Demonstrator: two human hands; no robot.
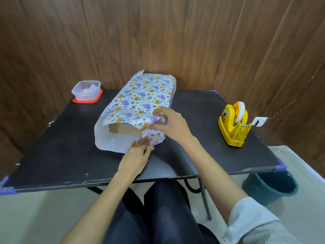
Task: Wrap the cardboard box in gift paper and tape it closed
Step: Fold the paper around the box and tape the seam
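Note:
A long cardboard box (123, 129) lies on the black table (52, 152), its top and sides covered in gift paper (140, 97) printed with purple and orange animals. The near end of the box shows bare brown cardboard, with the paper's white underside spread on the table below it. My right hand (171, 124) pinches the folded right flap of paper at the box's near right corner. My left hand (138, 155) lies flat with straight fingers on the lower part of that flap, pressing it to the table. A yellow tape dispenser (233, 124) stands at the right.
A clear plastic tub (86, 89) on an orange lid sits at the table's far left corner. A teal bucket (270, 187) stands on the floor under the right corner. A wood-panel wall runs close behind the table. My lap is below the near edge.

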